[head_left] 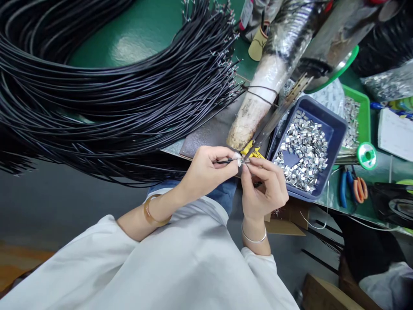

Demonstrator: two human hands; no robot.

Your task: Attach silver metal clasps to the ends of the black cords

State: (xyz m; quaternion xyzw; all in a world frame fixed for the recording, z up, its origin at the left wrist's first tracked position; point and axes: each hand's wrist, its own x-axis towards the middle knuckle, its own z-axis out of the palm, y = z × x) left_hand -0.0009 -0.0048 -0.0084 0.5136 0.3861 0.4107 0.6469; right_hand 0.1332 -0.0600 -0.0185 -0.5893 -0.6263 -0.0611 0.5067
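My left hand (208, 170) pinches a black cable (226, 162) near its end, with a white wrapping on one fingertip. Facing it, my right hand (266, 185) has thumb and forefinger closed on a small shiny metal piece (247, 160), which meets the cable's end. The fingers partly hide this joint, so I cannot tell how the two are fixed. Just beyond the fingertips are yellow strips (254, 153) and the low end of a slanting metal bar (274, 118). A dark blue bin (337, 129) of small silvery metal pieces (305, 150) stands right of my right hand.
A large bundle of black cables (129, 99) covers the left of the green table (129, 47). A plastic-wrapped hose (254, 99) slants down near my hands. Farther right are a green bin (363, 101), a wire spool (367, 156) and orange-handled scissors (359, 189).
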